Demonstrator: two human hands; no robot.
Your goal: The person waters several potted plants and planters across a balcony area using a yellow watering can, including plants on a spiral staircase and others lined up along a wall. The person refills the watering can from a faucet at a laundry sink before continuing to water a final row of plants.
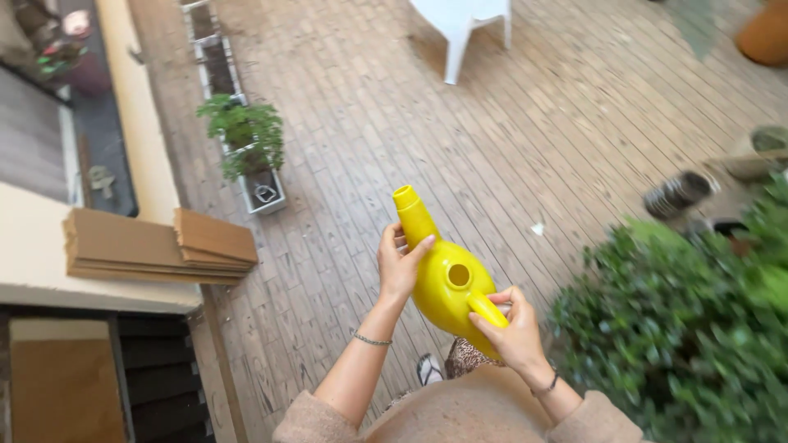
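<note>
Watering can (443, 283) bright yellow — chair (464, 20) white — bush (689, 328) green, deck planks (369, 123) grey-brown.

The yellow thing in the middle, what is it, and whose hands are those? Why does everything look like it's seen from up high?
The picture comes from a small camera worn on a person's head, so you look down just as they do. There is no machine here, only a person's two bare hands.

The yellow thing is a plastic watering can. The left hand grips it at the base of the spout, and the right hand holds its handle.

Below is a wooden deck. On it stand a long planter box with a green plant, a white plastic chair and, at the right, a big leafy bush. A stack of boards lies on the ledge at the left.
</note>
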